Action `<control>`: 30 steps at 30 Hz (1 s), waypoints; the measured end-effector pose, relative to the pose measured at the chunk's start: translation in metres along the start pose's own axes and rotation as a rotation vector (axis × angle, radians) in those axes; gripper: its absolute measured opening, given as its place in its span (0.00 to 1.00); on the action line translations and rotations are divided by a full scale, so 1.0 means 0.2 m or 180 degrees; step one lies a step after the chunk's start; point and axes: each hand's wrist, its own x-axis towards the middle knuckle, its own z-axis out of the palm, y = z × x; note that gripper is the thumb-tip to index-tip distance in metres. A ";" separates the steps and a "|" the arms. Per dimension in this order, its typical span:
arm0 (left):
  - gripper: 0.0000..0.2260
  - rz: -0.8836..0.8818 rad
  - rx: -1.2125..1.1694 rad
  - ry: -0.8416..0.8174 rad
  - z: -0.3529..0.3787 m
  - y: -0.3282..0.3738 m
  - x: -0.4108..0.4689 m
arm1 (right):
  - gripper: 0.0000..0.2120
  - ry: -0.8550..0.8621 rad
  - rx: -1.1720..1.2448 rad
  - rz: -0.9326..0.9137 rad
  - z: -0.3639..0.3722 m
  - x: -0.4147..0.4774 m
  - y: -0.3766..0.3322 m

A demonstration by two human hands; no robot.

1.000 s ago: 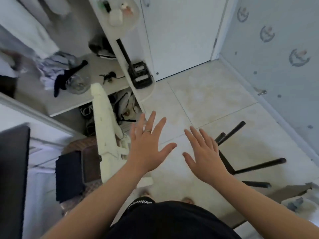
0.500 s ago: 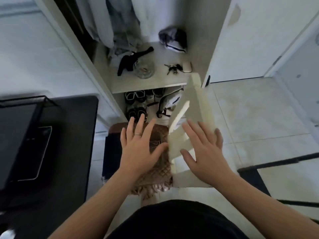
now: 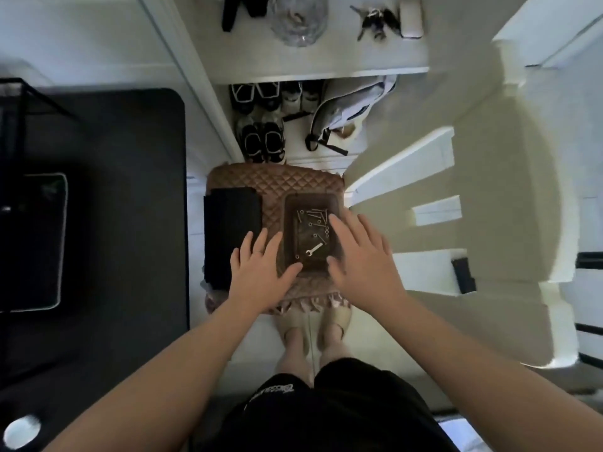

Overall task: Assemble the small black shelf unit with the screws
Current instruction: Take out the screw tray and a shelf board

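A brown tray (image 3: pixel 290 223) sits on a quilted brown stool (image 3: pixel 270 187) just ahead of my feet. Several silver screws (image 3: pixel 315 218) and a small silver wrench (image 3: pixel 314 249) lie inside the tray. My left hand (image 3: pixel 259 274) hovers with fingers spread at the tray's left edge. My right hand (image 3: pixel 362 256) hovers over its right edge, fingers straight, holding nothing. A black folded item (image 3: pixel 231 226) lies on the stool's left side. Black shelf parts (image 3: pixel 590 261) show at the far right edge.
A black desk (image 3: pixel 107 223) with a dark pad fills the left. A white foam packing piece (image 3: pixel 489 223) stands to the right of the stool. Behind the stool is an open cupboard with shoes (image 3: pixel 261 125) and a bag (image 3: pixel 346 109).
My view swung from the floor and the black frame legs to the left and down. The stool with the screw tray is now under my hands, which stayed spread.
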 end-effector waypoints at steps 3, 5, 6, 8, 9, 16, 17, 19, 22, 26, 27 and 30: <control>0.36 -0.0233 -0.0123 -0.0305 0.18 -0.08 0.12 | 0.33 -0.0460 -0.0189 0.0132 0.25 0.11 0.09; 0.37 -0.0420 -0.0264 -0.0515 0.28 -0.11 0.19 | 0.33 -0.0671 -0.0278 0.0295 0.39 0.17 0.17; 0.37 -0.0513 -0.0364 -0.0618 0.33 -0.12 0.21 | 0.33 -0.0767 -0.0294 0.0397 0.46 0.20 0.20; 0.37 -0.0677 -0.0593 -0.0801 0.43 -0.14 0.26 | 0.33 -0.0965 -0.0229 0.0660 0.57 0.24 0.27; 0.36 -0.0752 -0.0773 -0.0898 0.47 -0.15 0.28 | 0.34 -0.1030 -0.0139 0.0815 0.61 0.26 0.29; 0.21 -0.1224 -0.2289 -0.0867 0.57 -0.07 0.34 | 0.33 -0.0355 0.0948 0.1077 0.73 0.28 0.31; 0.20 -0.1276 -0.2331 -0.0822 0.56 -0.06 0.33 | 0.33 -0.0294 0.1044 0.1074 0.72 0.28 0.31; 0.18 -0.1368 -0.2474 -0.0748 0.53 -0.03 0.32 | 0.32 -0.0235 0.1248 0.1121 0.69 0.27 0.30; 0.16 -0.1409 -0.2555 -0.0624 0.44 0.00 0.28 | 0.32 -0.0134 0.1537 0.1236 0.61 0.25 0.28; 0.15 -0.1406 -0.2505 -0.0519 0.28 0.02 0.17 | 0.29 0.0035 0.1760 0.1242 0.46 0.19 0.23; 0.13 -0.1385 -0.2486 -0.0478 0.23 0.03 0.13 | 0.27 0.0107 0.1840 0.1236 0.41 0.17 0.20; 0.06 -0.1178 -0.2421 -0.0254 0.06 0.04 0.01 | 0.23 0.0361 0.2129 0.1176 0.25 0.10 0.13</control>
